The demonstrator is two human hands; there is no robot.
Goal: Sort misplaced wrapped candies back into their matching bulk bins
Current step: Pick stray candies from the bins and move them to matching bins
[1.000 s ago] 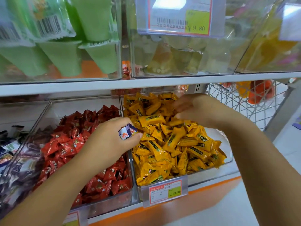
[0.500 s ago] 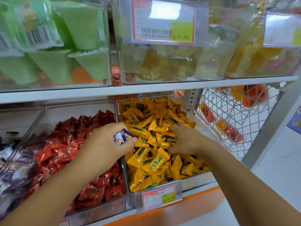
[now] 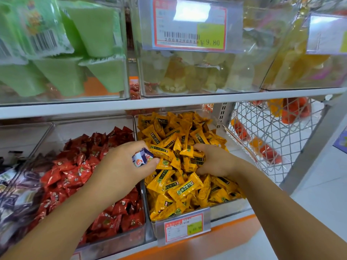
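Observation:
My left hand [image 3: 124, 166] holds a small white-and-blue wrapped candy [image 3: 141, 158] over the divider between two clear bins on the lower shelf. The right bin [image 3: 228, 208] is heaped with yellow wrapped candies [image 3: 178, 188]. My right hand [image 3: 216, 161] is dug into that yellow pile, fingers curled among the wrappers; what they grip is hidden. The left bin [image 3: 116, 243] holds red wrapped candies [image 3: 67, 175].
A further bin [image 3: 13, 194] of dark purple and mixed wrappers sits at far left. The upper shelf edge [image 3: 169, 103] carries clear bins of green cups, pale jellies and orange packs close overhead. A wire basket [image 3: 272, 137] stands to the right. Price tags hang on the bin fronts.
My right hand has come down from the back of the yellow bin and pushed into the pile near its middle. My left hand has kept the white-and-blue candy in place.

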